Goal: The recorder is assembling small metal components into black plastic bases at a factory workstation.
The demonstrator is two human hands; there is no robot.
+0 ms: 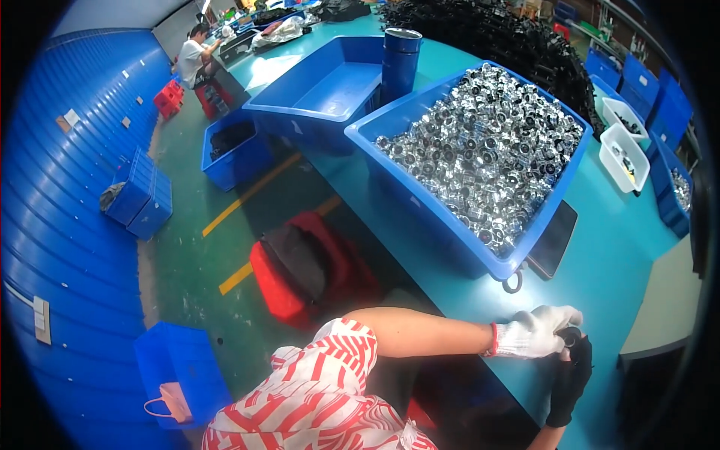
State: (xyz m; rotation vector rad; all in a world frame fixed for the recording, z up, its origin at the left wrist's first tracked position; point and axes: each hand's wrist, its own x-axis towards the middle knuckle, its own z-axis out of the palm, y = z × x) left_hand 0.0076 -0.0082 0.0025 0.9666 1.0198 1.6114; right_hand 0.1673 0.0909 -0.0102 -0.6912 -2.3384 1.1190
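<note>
- The right hand [571,386], in a black glove, is over the near right edge of the teal tabletop [607,240], its fingers folded up round a small dark round part [571,337].
- The left hand [534,332], in a white knitted glove with a red-edged cuff, meets it from the left; its curled fingers look to be pinching the same part. The exact fingertip contact is too small to make out.
- The small part is thus between the two hands, just above the tabletop. I judge it light and stiff, perhaps a little slippery under knitted fabric; the outer rim seems the surest place to take hold, with a gentle pinch that spares the face.
- A small grey ring [513,282] lies just beyond the left hand.
- Past it, a flat dark rectangular device [556,238] lies beside the large blue plastic bin [420,206], which is heaped with clear and black small round parts [487,142]. These look hard and smooth, likely to roll or scratch if dropped.
- Farther left stand a shallower blue plastic tub [315,114] and a tall blue cylinder [401,67].
- Far right is a white plastic tray [624,161]; at the far side, a great heap of black pieces [495,34].
</note>
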